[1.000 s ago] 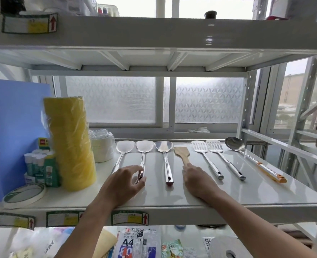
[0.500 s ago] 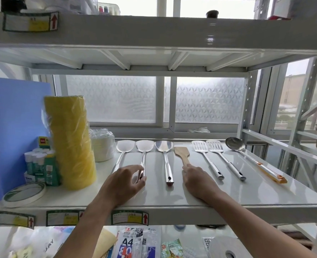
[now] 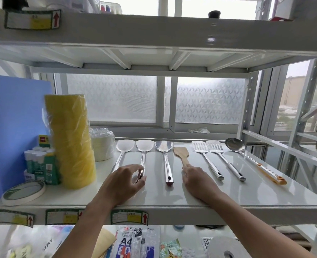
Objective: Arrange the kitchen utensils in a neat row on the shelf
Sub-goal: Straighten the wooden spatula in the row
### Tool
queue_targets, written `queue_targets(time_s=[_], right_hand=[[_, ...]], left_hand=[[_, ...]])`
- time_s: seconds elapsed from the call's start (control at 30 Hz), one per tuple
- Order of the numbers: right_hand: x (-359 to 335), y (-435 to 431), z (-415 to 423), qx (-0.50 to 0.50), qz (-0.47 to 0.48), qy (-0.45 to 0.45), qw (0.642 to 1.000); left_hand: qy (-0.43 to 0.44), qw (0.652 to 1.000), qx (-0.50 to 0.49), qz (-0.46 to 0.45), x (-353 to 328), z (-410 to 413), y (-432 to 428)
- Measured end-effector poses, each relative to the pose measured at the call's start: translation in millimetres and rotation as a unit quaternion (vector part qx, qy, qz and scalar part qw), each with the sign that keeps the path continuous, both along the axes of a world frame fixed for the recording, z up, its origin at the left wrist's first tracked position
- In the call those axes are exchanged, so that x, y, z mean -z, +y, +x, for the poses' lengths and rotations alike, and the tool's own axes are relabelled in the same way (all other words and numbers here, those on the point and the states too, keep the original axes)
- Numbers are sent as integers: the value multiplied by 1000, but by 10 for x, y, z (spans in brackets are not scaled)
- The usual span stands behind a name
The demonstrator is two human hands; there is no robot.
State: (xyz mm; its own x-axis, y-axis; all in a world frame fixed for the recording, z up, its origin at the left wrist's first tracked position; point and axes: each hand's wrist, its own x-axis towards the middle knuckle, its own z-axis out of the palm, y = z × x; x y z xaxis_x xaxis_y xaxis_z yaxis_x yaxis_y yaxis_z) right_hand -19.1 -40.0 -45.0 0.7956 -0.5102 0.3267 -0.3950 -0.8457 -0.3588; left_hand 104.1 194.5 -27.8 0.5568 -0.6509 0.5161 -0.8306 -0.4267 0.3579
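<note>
Several utensils lie side by side on the white shelf (image 3: 247, 194), heads toward the window. From the left: a first steel spatula (image 3: 125, 146), a second steel spatula (image 3: 144, 146), a third steel spatula (image 3: 164, 147), a wooden spatula (image 3: 181, 153), two slotted turners (image 3: 200, 147) (image 3: 214, 146) and a ladle (image 3: 234, 144) with an orange handle, angled to the right. My left hand (image 3: 123, 184) pinches the second steel spatula's handle end between thumb and fingers and covers the first one's handle. My right hand (image 3: 197, 182) lies over the wooden spatula's handle, which it hides.
A tall yellow wrapped roll stack (image 3: 70, 140), white tape rolls (image 3: 103, 146), glue sticks (image 3: 39, 164), a flat tape ring (image 3: 24, 190) and a blue board (image 3: 14, 118) fill the shelf's left end. Another shelf hangs close above; a steel upright (image 3: 244, 108) stands at the back right.
</note>
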Motion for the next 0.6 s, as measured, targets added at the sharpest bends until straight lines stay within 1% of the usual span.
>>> queue_targets(time_s=[0.6], right_hand=[[-29,26,-24,9,7,3,1000]], left_hand=[[-4,1000,-2,-3,23,17,-5]])
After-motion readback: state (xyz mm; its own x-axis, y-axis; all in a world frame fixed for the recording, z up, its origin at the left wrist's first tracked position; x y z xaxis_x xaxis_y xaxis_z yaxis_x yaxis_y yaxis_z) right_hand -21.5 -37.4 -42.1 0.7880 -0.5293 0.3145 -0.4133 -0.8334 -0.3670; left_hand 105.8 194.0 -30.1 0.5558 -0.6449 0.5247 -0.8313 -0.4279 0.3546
